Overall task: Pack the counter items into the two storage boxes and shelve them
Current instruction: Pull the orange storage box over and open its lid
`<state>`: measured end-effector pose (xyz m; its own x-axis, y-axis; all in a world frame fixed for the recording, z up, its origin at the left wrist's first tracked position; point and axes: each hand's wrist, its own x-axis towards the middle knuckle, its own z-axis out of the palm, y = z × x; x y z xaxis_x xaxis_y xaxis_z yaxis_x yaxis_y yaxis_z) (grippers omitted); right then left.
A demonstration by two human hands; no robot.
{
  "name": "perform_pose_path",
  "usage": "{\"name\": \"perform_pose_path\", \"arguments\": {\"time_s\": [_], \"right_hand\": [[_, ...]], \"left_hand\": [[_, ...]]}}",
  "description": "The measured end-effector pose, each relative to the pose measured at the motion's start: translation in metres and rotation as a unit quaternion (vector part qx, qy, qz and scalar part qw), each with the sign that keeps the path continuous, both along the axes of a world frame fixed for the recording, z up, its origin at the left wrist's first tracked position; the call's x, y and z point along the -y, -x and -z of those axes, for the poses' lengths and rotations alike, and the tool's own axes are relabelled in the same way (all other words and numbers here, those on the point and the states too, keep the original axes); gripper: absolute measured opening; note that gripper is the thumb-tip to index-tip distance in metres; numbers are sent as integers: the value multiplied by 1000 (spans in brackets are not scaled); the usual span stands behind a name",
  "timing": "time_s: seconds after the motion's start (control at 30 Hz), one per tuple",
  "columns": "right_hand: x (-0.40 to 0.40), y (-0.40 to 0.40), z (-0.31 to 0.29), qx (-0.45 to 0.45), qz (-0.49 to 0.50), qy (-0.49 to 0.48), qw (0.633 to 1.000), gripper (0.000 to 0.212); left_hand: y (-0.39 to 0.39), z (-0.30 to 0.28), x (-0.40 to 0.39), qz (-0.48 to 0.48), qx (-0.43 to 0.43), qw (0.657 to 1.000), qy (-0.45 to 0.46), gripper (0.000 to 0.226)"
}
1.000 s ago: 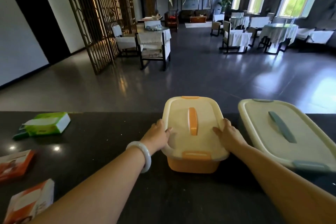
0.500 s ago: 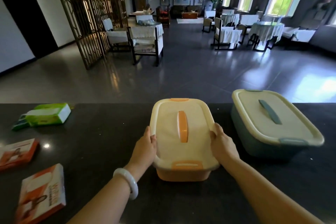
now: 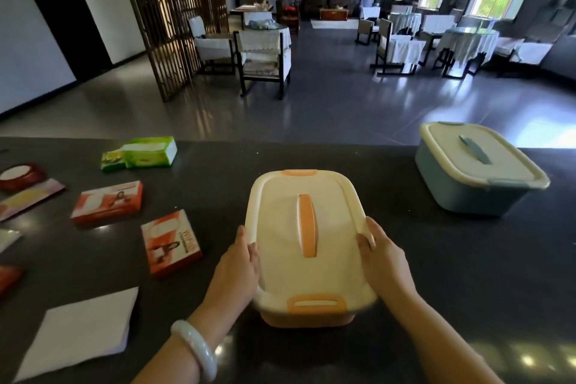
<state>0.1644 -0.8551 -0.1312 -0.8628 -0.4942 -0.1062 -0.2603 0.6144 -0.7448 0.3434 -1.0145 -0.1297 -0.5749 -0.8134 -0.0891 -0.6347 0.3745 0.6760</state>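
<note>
A: Where's the orange plastic storage box with the cream lid (image 3: 307, 246)?
B: On the dark table (image 3: 436, 274), left hand (image 3: 237, 271) and right hand (image 3: 385, 262) gripping its lid edges, fingers curled on.
A: And the blue lidded box (image 3: 473, 171)?
B: Far right, well apart.

You can make out little lettering here. The orange-and-white box (image 3: 170, 246) lying nearest your left hand carries large orange capitals along its right edge that look like "WILLS", with a line of smaller print beside them too blurred to read. Print on the other packages cannot be read.
</note>
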Motion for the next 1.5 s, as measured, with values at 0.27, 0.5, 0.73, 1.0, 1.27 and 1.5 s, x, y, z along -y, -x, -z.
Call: {"name": "perform_pose_path", "arguments": {"time_s": [0.27, 0.5, 0.73, 1.0, 1.27, 1.5], "right_hand": [[-20, -51, 0, -6, 18, 0, 1000, 49], [-34, -74, 2, -1, 16, 3, 1000, 52], [-47, -110, -14, -169, -29, -21, 985, 49], [-66, -143, -25, -32, -238, 6, 971, 18], [-59, -149, -27, -51, -198, -21, 979, 19], [-63, -155, -26, -65, -187, 21, 980, 24]], "left_hand": [[-48, 2, -11, 34, -15, 999, -4, 56], [-69, 5, -14, 47, -2, 999, 0, 57], [-79, 0, -12, 146, 31, 969, 195, 66], [-72, 14, -18, 214, 50, 968, 118, 62], [-72, 10, -20, 216, 54, 969, 110, 63], [-70, 10, -17, 227, 69, 966, 107, 63]]}}
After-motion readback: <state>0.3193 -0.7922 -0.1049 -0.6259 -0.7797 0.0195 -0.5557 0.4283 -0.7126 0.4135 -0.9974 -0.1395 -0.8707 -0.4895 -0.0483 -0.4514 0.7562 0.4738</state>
